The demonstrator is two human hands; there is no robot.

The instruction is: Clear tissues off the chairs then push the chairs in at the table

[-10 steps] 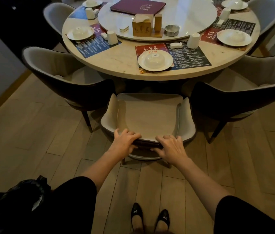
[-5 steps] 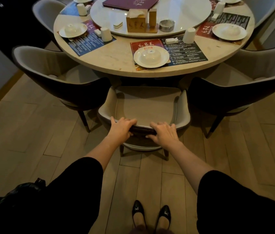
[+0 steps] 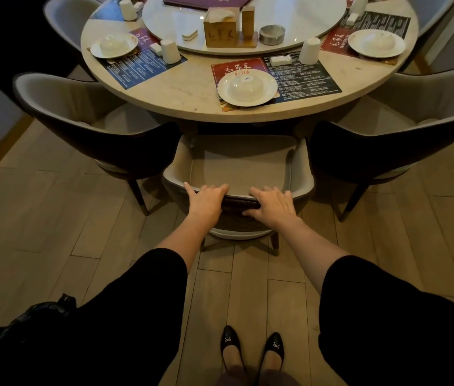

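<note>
Both hands are set apart on the top rim of the middle chair (image 3: 244, 169)'s backrest. The left hand (image 3: 206, 201) and the right hand (image 3: 271, 204) each curl their fingers over the rim toward the seat, clamped on it with a gap of dark backrest between them. Beyond the hands the pale seat runs forward, its front edge at the rim of the round counter (image 3: 181, 91). Out past the left hand stands a left chair (image 3: 81, 107), and past the right hand a right chair (image 3: 420, 107), both close beside the held one. Straight ahead of the hands, on the counter, a white plate (image 3: 265, 93) carries an upturned bowl and sits on a placemat (image 3: 303, 76) whose red panel bears large brushed characters. The small print on its dark panel is too fine to read. Farther ahead, a wooden tissue box (image 3: 220, 34) with dark characters on its face stands on the turntable (image 3: 298, 15) beside a metal ashtray (image 3: 271, 34). Below the hands, two black shoes (image 3: 251, 346) stand on the wood floor (image 3: 53, 218).
</note>
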